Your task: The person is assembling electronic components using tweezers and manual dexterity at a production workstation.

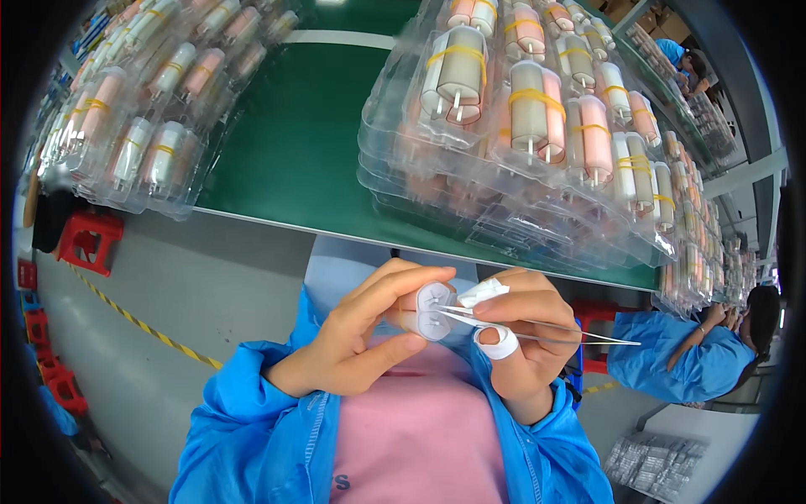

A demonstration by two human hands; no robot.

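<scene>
While the green bench (pixel 294 143) carries stacked clear trays (pixel 537 143) of pink-and-white parts, the left hand (pixel 353 336) pinches a small white plug (pixel 430 309). The right hand (pixel 525 336) (finger taped) pinches tweezers (pixel 546 328) against it, above grey floor (pixel 193 294).

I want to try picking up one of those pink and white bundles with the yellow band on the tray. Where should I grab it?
Probably take the bundle by its two long sides, near the yellow band, coming from above. It lies flat in a clear tray pocket, prongs pointing toward the table edge, so only the top and sides are free.
</scene>
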